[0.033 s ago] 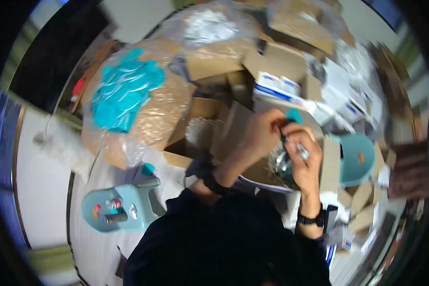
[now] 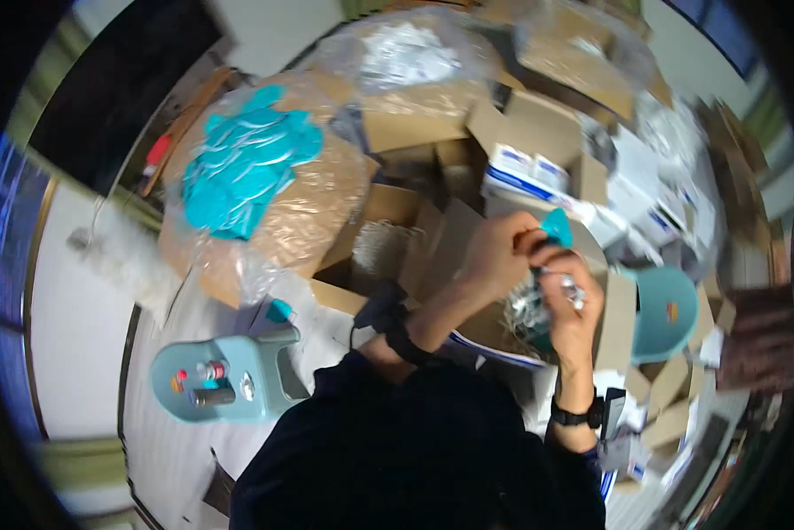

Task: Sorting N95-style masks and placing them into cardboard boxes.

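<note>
My left hand and my right hand meet over an open cardboard box, fingers closed and pinching. A small teal piece sticks out beyond the fingertips, and the left fingers seem to grip it. Curled in my right hand is a shiny silver piece; its exact kind is blurred. Below the hands, a heap of shiny silver items lies in the box, partly covered by the right hand. Where the fingertips touch is hard to make out.
At the left, flat teal pieces are piled on a plastic-covered carton. A blue-green stool holds a bottle and small items; another stool stands right. Opened cartons and white-blue boxes crowd the far side.
The view has shifted slightly, so the surroundings sit a little further right. Both hands stay together over the box, and more of the teal piece shows beyond the fingers.
</note>
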`<move>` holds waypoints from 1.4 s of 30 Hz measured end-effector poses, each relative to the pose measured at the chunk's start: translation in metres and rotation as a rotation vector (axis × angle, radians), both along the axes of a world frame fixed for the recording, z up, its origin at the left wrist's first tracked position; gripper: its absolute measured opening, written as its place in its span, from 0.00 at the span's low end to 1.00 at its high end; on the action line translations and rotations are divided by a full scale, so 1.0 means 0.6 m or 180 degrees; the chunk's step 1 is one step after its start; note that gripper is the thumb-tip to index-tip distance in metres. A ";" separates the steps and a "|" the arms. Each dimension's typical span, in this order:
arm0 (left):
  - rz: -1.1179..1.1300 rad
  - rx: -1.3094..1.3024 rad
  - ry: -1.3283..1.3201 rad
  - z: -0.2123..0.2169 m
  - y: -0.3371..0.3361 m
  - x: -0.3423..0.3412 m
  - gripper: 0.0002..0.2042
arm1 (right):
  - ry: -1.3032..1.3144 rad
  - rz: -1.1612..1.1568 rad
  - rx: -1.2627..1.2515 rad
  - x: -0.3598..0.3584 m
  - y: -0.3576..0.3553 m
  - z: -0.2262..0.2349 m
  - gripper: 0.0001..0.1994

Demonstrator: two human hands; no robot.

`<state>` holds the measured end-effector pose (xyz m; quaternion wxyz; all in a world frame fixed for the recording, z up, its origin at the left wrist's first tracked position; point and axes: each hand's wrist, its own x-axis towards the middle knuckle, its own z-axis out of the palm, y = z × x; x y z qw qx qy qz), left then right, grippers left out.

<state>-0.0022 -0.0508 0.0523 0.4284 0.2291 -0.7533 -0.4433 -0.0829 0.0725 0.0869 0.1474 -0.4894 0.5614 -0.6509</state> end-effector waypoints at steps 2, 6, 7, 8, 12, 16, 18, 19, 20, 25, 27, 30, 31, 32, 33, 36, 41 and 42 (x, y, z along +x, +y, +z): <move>0.0129 0.0330 0.0066 0.019 -0.012 0.034 0.05 | -0.1164 0.0123 0.0389 0.013 0.006 -0.015 0.09; 0.0376 0.0487 0.0370 0.042 -0.024 0.097 0.05 | -0.0982 0.0424 0.0332 0.069 -0.019 0.012 0.14; 0.0430 0.0500 0.0568 0.044 -0.027 0.104 0.05 | -0.0971 0.0484 0.0365 0.072 -0.026 0.013 0.14; 0.0430 0.0522 0.0606 0.037 -0.032 0.111 0.04 | -0.0962 0.0537 0.0394 0.070 -0.032 0.012 0.14; 0.0505 0.0403 0.0386 0.010 -0.043 0.123 0.04 | -0.0877 0.0432 0.0608 0.077 -0.036 0.008 0.13; 0.0547 0.0469 0.0804 0.013 -0.054 0.114 0.04 | -0.0799 0.0232 0.0526 0.081 -0.044 0.001 0.11; 0.0599 0.0364 0.0817 0.006 -0.065 0.117 0.03 | -0.0903 0.0037 0.0379 0.078 -0.044 -0.006 0.11; 0.1075 0.0194 0.0558 -0.024 -0.105 0.134 0.03 | -0.1017 -0.0114 0.0311 0.077 -0.033 -0.002 0.11; 0.1198 0.0552 0.1039 -0.046 -0.157 0.161 0.02 | -0.1147 -0.0261 0.0232 0.074 -0.020 0.000 0.11; 0.2000 0.1113 0.0983 -0.006 -0.328 0.299 0.07 | -0.1102 -0.0715 0.0265 0.001 0.018 -0.011 0.14; 0.2400 0.1058 0.1197 0.003 -0.417 0.359 0.07 | -0.1100 -0.0738 0.0436 -0.014 0.022 -0.022 0.14; 0.2789 0.1315 0.1969 0.018 -0.578 0.476 0.09 | -0.1077 -0.0678 0.0688 -0.019 0.031 -0.034 0.15; 0.2786 0.1525 0.2117 0.023 -0.624 0.513 0.10 | -0.1055 -0.0731 0.0754 -0.016 0.029 -0.034 0.14; 0.2793 0.1732 0.2255 0.025 -0.652 0.541 0.11 | -0.1041 -0.0777 0.0827 -0.012 0.026 -0.030 0.14; 0.2883 0.1991 0.2113 0.010 -0.667 0.545 0.12 | -0.1020 -0.0850 0.0896 -0.010 0.030 -0.027 0.14; 0.2825 0.2304 0.1529 -0.012 -0.659 0.480 0.15 | -0.1138 -0.0630 0.0752 -0.033 0.058 -0.034 0.09; 0.0467 0.1369 -0.0357 0.004 -0.554 0.325 0.11 | -0.1051 -0.0910 0.1371 -0.049 0.068 -0.036 0.05; 0.0107 0.1066 -0.0519 0.023 -0.519 0.275 0.11 | -0.1368 -0.0839 0.1180 -0.044 0.055 -0.022 0.05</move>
